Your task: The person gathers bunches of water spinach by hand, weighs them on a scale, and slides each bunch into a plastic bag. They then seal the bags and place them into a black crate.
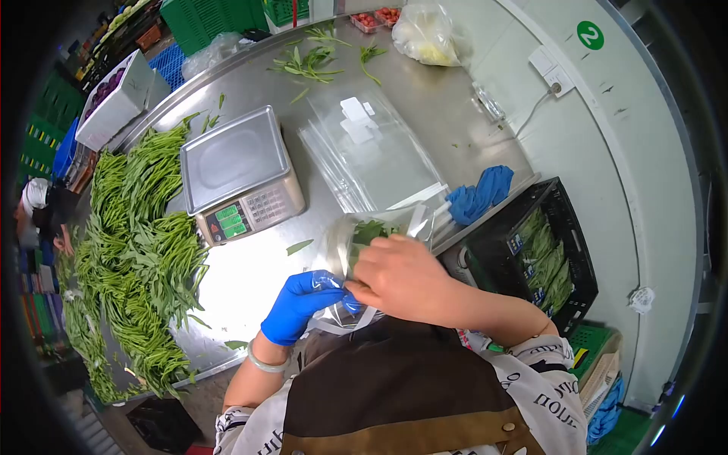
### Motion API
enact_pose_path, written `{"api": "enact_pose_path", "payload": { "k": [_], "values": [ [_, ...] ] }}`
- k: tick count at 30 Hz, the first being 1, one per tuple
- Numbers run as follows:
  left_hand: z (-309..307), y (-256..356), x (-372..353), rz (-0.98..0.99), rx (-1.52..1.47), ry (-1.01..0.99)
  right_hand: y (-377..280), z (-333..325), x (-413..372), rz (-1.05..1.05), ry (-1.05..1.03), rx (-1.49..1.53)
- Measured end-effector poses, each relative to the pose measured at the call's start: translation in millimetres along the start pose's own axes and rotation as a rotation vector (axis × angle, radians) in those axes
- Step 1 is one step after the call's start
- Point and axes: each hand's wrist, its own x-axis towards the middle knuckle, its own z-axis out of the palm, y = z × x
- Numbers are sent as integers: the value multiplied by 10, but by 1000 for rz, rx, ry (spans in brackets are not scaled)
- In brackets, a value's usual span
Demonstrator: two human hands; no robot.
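Close to my body, a clear plastic bag (336,244) with green leaves (371,230) inside is between my hands. My left hand (297,307), in a blue glove, pinches the bag's near side. My right hand (396,274) is bare, its fingers curled over the bag and close to the gloved fingertips. Part of the bag is hidden behind the right hand. Just beyond lies a stack of flat clear bags (379,163). A digital scale (239,163) stands further left, its pan bare. Long heaps of leafy green stems (144,235) cover the table's left side.
A steel table (447,98) holds loose leaves (307,64), a knotted bag (426,34), tomato packs (366,21) and a crumpled blue glove (481,195). At right stands a black crate (580,262) with bagged greens. A white box (114,98) is back left; another person (45,205) is at far left.
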Motion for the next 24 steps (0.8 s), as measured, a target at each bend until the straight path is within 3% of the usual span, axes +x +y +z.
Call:
{"api": "enact_pose_path", "payload": {
  "k": [4, 8, 10, 14, 16, 17, 18, 19, 20, 21, 23, 24],
  "values": [
    [64, 131, -74, -27, 27, -39, -87, -181, 60, -118, -54, 73],
    [-28, 116, -108, -10, -139, -32, -353, -1445, -91, -120, 168, 64],
    [-56, 89, -164, -4, -136, -43, -336, -1737, -348, -105, 467, 32],
    [-135, 20, -296, -47, -209, -182, -82, -1717, -777, -131, 1330, -33],
    [-158, 23, -362, -61, -186, -189, 65, -1540, -751, -91, 1475, -156],
    [-172, 16, -392, -70, -174, -192, 127, -1391, -671, -7, 1368, -268],
    [-194, 1, -415, -71, -188, -202, 199, -1244, -563, 3, 965, -631],
    [-219, -12, -426, -69, -204, -210, 263, -1099, -476, 37, 646, -623],
    [-234, -26, -443, -64, -221, -215, 367, -911, -489, 255, 377, -478],
    [-239, -36, -461, -66, -204, -222, 475, -654, -483, 324, 157, -274],
    [-227, -22, -506, -59, -166, -227, 563, -337, -489, 240, -8, 153],
    [-188, -13, -527, -66, -154, -200, 563, -154, -444, 248, 30, 427]
  ]
}}
